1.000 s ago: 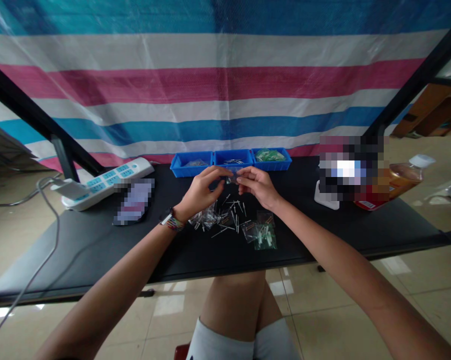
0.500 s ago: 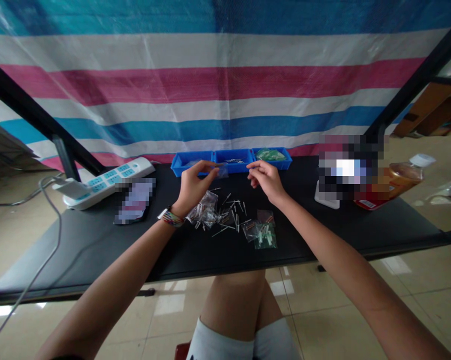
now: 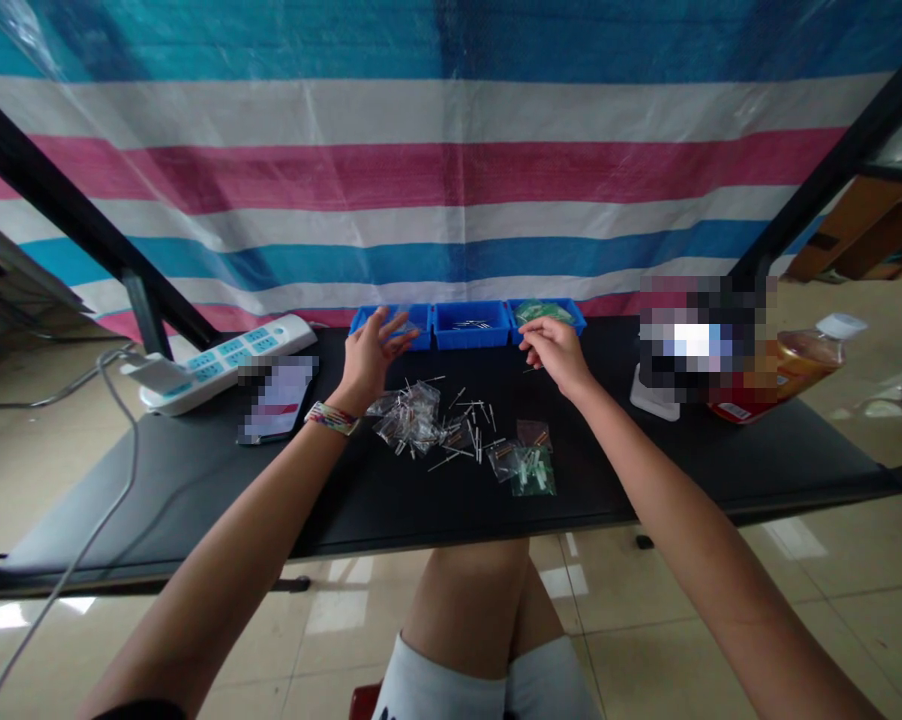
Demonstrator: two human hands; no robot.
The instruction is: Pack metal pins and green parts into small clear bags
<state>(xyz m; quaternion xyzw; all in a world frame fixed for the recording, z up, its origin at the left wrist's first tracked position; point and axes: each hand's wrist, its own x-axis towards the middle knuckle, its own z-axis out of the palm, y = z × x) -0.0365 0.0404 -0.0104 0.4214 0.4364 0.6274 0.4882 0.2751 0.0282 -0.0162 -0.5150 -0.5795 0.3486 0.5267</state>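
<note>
1. Three blue bins (image 3: 472, 338) stand in a row along the back of the table (image 3: 406, 510); I'd expect light, stiff plastic, best taken by the rims.
2. My left grip (image 3: 366, 365) is released, fingers spread at the left bin (image 3: 424, 338). My right grip (image 3: 557, 350) is pinched together by the right bin (image 3: 580, 325); I can't tell whether it's grasping anything.
3. Heaped clear bags (image 3: 415, 415), mid-table: probably soft, slippery; I'd pinch a corner.
4. Green bag (image 3: 533, 485), near the front edge: likely similar.
5. Loose pins (image 3: 478, 445) beside the heap: stiff, apt to roll; pinch mid-length.
6. My left fingers hide some of the left bin's contents; the thin sliver (image 3: 529, 371) below my right fingers is too faint to name.
</note>
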